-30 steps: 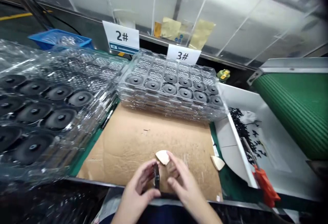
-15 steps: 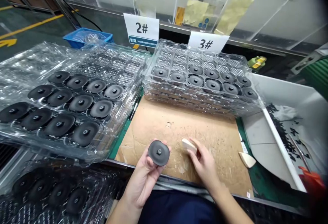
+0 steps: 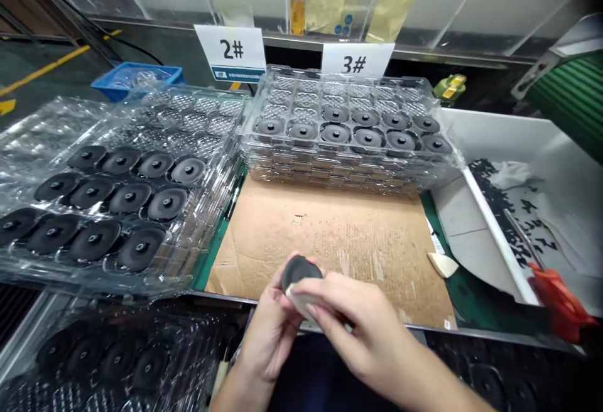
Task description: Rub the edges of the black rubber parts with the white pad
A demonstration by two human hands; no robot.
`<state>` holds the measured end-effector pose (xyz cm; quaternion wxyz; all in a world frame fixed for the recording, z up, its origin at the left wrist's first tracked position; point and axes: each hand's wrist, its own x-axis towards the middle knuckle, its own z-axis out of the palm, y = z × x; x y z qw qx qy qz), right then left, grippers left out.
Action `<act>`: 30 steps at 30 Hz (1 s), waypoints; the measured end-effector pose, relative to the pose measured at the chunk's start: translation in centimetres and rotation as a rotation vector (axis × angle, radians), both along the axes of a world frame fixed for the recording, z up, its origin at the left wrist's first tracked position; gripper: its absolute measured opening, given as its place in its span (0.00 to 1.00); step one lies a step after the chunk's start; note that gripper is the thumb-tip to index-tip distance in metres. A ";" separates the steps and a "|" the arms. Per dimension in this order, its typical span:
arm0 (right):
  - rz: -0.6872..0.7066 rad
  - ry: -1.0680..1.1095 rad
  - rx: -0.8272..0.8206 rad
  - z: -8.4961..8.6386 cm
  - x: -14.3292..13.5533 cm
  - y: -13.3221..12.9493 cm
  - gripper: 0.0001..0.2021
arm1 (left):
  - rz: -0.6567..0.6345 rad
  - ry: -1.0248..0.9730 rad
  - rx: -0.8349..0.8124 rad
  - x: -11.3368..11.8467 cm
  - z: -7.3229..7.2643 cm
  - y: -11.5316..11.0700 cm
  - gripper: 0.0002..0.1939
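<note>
My left hand (image 3: 271, 330) grips a round black plastic cap-like part (image 3: 299, 271) by its edge, tilted above the cardboard's front edge. In my right hand (image 3: 353, 318) is a small off-white block (image 3: 301, 302), pinched between fingers and thumb and pressed against the near rim of the black part. My right fingers hide much of the block and the lower side of the part. Beneath and beyond both hands lies a worn cardboard sheet (image 3: 330, 223).
Clear trays of black discs stand left (image 3: 129, 201) and at the back (image 3: 336, 132). To the right are a white bin (image 3: 494, 230) with black scraps, a red-handled tool (image 3: 556, 296) and a cream wedge (image 3: 443, 265). A blue basket (image 3: 136, 79) sits back left.
My right hand has moved left and brought the off-white block onto the black part. The part has tilted in my left hand. The view has shifted somewhat to the right.
</note>
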<state>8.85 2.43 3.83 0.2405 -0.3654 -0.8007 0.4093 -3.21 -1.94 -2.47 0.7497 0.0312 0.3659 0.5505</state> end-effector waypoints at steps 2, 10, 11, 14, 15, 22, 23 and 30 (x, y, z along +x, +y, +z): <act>-0.001 -0.046 -0.018 0.2 0.3 0.1 0.11 | 0.020 0.075 0.001 0.5 0.2 -0.1 0.27; -0.034 0.085 -0.061 -0.1 2.6 -0.8 0.12 | -0.027 0.133 0.039 1.3 1.3 0.4 0.29; -0.064 0.076 -0.054 -0.1 2.8 -0.6 0.12 | -0.034 0.141 0.042 1.6 1.4 0.5 0.28; -0.215 0.140 0.105 -0.1 3.2 0.0 0.14 | -0.087 0.145 0.054 2.6 1.4 0.7 0.20; -0.212 0.171 0.126 -0.1 3.5 0.1 0.14 | -0.109 0.136 0.055 2.9 1.5 0.8 0.20; -0.177 -0.072 0.016 0.5 8.1 -1.1 0.13 | -0.157 0.038 0.055 3.5 2.4 1.4 0.27; -0.243 -0.125 0.120 0.6 8.4 -0.9 0.13 | -0.151 0.030 0.038 3.8 2.5 1.4 0.26; 0.146 0.021 0.320 0.7 8.6 2.6 0.12 | -0.419 -0.065 -0.134 4.8 2.1 0.9 0.18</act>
